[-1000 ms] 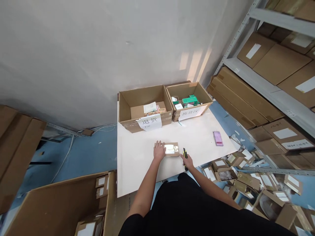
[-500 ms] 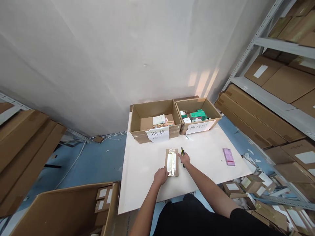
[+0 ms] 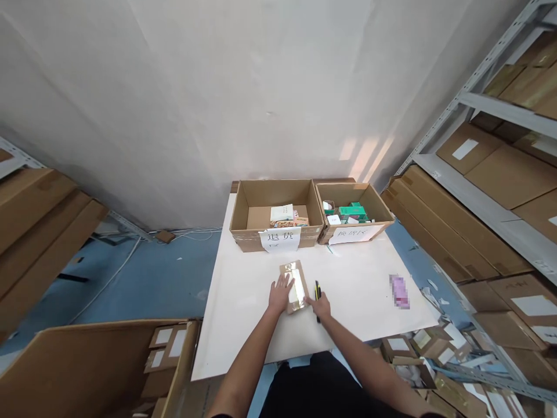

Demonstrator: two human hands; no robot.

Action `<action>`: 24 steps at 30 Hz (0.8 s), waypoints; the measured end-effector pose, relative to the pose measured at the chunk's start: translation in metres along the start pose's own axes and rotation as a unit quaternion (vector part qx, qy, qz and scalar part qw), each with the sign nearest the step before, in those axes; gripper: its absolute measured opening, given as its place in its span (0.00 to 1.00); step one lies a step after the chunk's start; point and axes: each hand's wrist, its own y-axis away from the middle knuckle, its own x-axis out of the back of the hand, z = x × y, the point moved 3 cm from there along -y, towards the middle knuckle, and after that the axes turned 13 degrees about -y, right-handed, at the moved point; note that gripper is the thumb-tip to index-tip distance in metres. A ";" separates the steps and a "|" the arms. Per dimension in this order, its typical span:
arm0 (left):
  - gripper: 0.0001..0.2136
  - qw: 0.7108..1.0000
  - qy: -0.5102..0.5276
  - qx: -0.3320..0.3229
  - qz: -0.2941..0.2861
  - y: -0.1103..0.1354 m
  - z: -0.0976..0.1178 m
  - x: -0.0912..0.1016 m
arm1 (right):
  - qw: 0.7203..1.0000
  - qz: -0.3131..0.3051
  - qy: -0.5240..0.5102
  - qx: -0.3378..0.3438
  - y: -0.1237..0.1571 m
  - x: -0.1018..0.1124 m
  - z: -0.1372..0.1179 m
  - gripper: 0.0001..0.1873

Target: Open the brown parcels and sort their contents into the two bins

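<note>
A small flat cardboard parcel (image 3: pixel 299 284) with a pale label and shiny clear tape lies slightly turned on the white table. My left hand (image 3: pixel 279 293) rests on its left side, fingers spread over the label. In my right hand (image 3: pixel 322 305) is a black and yellow utility knife (image 3: pixel 318 288), pointing away from me. The fingertips of that hand touch the parcel's lower right edge. Whether the knife's blade is out is too small to see.
Behind the parcel stand two open cardboard boxes with paper signs: the left box (image 3: pixel 252 239) holds several small packets, the right box (image 3: pixel 322 237) green and white cartons. A blurred pink item (image 3: pixel 399 291) lies at right. A large carton (image 3: pixel 100 326) stands lower left; loaded shelves (image 3: pixel 500 110) rise at right.
The parcel has turned, its top swinging left. My left hand has gone from gripping its lower left edge to lying spread on it. My right hand has moved down to the lower right edge, knife included.
</note>
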 end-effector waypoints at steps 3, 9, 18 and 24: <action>0.40 0.993 0.010 0.114 -0.012 0.005 0.014 0.002 | 0.995 0.044 0.086 0.026 -0.033 0.022 -0.059 0.33; 0.32 0.993 0.041 0.098 0.043 0.004 0.036 0.013 | 0.993 0.048 0.073 0.079 -0.063 0.038 -0.110 0.24; 0.32 0.989 0.087 0.080 0.086 -0.003 0.038 -0.034 | 0.994 -0.079 -0.080 0.006 -0.033 0.061 -0.002 0.31; 0.28 0.985 0.101 0.102 0.091 -0.006 0.062 -0.042 | 0.993 -0.108 -0.023 0.031 -0.041 0.071 -0.012 0.33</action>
